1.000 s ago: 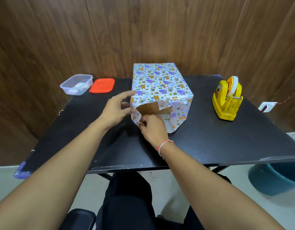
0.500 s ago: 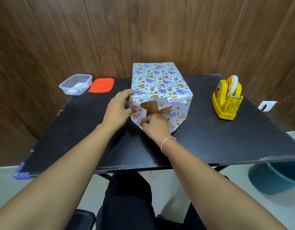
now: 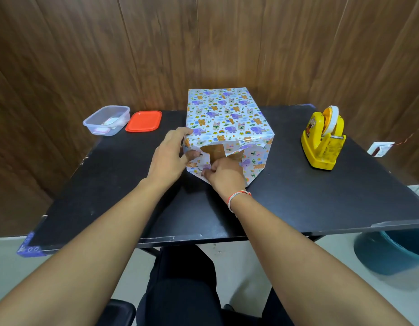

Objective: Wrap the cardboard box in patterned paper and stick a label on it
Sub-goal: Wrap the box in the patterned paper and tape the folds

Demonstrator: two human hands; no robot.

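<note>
Looking down from the head camera, I see the cardboard box near the middle of the black table, toward twelve o'clock from me, nearly covered in patterned paper. The paper is white with small purple elephants, orange bears, rabbits, rainbows and stars, and its top face lies smooth with a glossy crease along the near edge. On the face turned toward me the wrap is unfinished: a patch of bare brown cardboard shows through an irregular gap between the flaps.

My left hand sits at the box's nine o'clock corner, fingers curled over the top edge and thumb pressing the side flap inward. My right hand is at the six o'clock side of that face, fingers bent and pinching the lower part of the same flap against the box.

At two o'clock stands a yellow tape dispenser. At ten o'clock lie a clear plastic container and, just beside it, an orange lid.

My right hand covers the lower middle of the open face, so I cannot tell how the bottom flap lies. The far side of the box is hidden. Pale items inside the container are too small to identify.
</note>
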